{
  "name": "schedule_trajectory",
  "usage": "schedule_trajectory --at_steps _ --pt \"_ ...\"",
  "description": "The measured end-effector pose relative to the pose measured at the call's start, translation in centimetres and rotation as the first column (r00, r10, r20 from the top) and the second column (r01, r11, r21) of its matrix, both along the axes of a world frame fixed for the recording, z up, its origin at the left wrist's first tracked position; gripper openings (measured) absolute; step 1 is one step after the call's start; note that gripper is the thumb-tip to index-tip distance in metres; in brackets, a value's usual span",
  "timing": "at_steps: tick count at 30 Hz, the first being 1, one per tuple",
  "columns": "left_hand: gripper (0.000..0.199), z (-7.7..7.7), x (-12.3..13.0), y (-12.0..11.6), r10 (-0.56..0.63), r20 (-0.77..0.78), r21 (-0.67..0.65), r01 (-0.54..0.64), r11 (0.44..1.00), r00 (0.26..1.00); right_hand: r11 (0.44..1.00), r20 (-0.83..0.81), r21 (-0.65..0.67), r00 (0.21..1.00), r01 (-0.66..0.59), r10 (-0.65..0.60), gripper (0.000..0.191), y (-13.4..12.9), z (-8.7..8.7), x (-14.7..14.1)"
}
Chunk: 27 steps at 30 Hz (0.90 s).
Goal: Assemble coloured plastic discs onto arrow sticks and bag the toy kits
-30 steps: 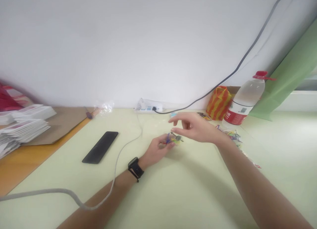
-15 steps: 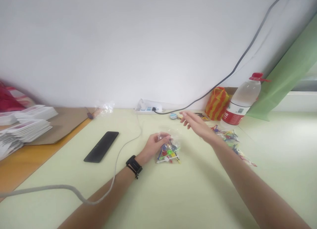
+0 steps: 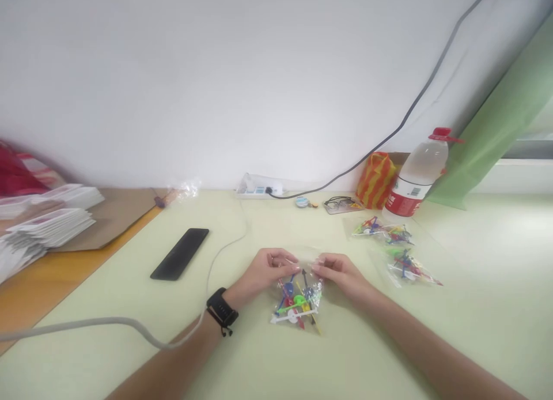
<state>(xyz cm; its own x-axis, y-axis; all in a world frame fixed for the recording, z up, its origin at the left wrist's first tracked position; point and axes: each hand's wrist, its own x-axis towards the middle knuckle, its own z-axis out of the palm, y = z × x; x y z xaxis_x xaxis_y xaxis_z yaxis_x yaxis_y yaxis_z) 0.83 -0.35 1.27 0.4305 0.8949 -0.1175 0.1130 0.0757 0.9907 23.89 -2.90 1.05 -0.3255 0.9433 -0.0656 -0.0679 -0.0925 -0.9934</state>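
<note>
A clear plastic bag [image 3: 298, 310] of small coloured plastic arrows, white, green, blue, red, yellow and black, lies on the pale green table in front of me. My left hand [image 3: 270, 268], with a black watch [image 3: 222, 308] on its wrist, pinches the bag's upper left edge between thumb and fingers. On the other side, my right hand [image 3: 339, 272] pinches the upper right edge. Several similar bags [image 3: 408, 267] of coloured pieces rest on the table to the right of my right hand.
A black phone [image 3: 180, 254] lies at the left, beside a pale cable [image 3: 125, 326]. White stacks [image 3: 54, 227] stand on cardboard [image 3: 123, 210]. Against the wall are a power strip [image 3: 259, 188], glasses [image 3: 340, 202], a striped bag [image 3: 375, 181] and a large bottle [image 3: 417, 178].
My right hand has come down and left from the back of the table and taken hold of the bag. My left hand and the bag have moved nearer to me.
</note>
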Motion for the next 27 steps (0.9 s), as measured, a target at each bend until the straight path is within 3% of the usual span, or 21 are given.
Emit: schedule_trajectory --at_steps 4,10,14,27 --pt "0.035 -0.05 -0.09 0.22 -0.029 0.006 0.037 0.028 0.999 1.000 0.999 0.016 0.043 1.000 0.012 -0.013 0.040 -0.03 -0.27 0.49" --pt "0.032 0.21 -0.13 0.61 0.127 0.084 0.053 -0.132 0.990 0.988 0.998 0.030 0.047 0.999 0.037 -0.038 0.041 0.02 -0.15 0.52" --pt "0.030 0.33 -0.29 0.75 0.110 0.100 0.029 -0.114 0.993 0.989 0.995 0.005 0.041 0.996 0.094 -0.094 0.040 0.05 -0.26 0.51" --pt "0.012 -0.33 -0.41 0.86 0.134 0.161 0.020 -0.139 0.990 0.978 0.975 -0.155 -0.134 0.969 0.175 -0.195 0.029 -0.16 -0.49 0.67"
